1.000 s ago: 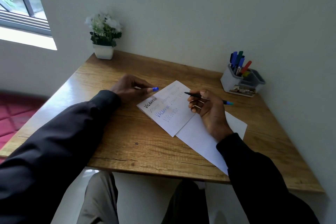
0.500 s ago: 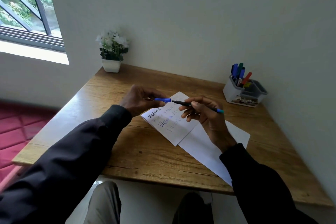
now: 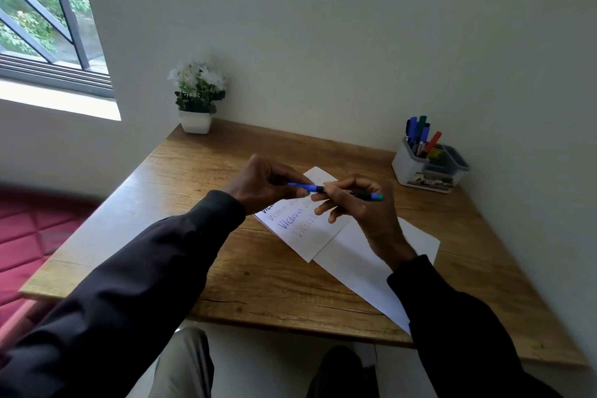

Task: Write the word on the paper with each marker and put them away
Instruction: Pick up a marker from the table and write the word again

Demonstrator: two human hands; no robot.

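My right hand [image 3: 361, 207] grips a black marker [image 3: 352, 193] with a blue end, held level above the paper. My left hand [image 3: 265, 186] pinches the blue cap [image 3: 302, 186], which sits on the marker's tip. Both hands hover over a white sheet [image 3: 310, 229] bearing the word "Victoria" written several times in different colours. A second blank sheet [image 3: 365, 265] lies partly under it. At the desk's far right, a grey-white pen holder [image 3: 410, 168] keeps several capped markers [image 3: 418, 132] upright.
The wooden desk [image 3: 258, 278] stands against a white wall. A small potted plant [image 3: 197, 97] sits at the back left corner. A window is at upper left and a red mat [image 3: 35, 229] lies on the floor to the left.
My left hand lifted off the desk with the blue cap and met the marker in my right hand; the cap now covers the tip. The view has tilted upward.
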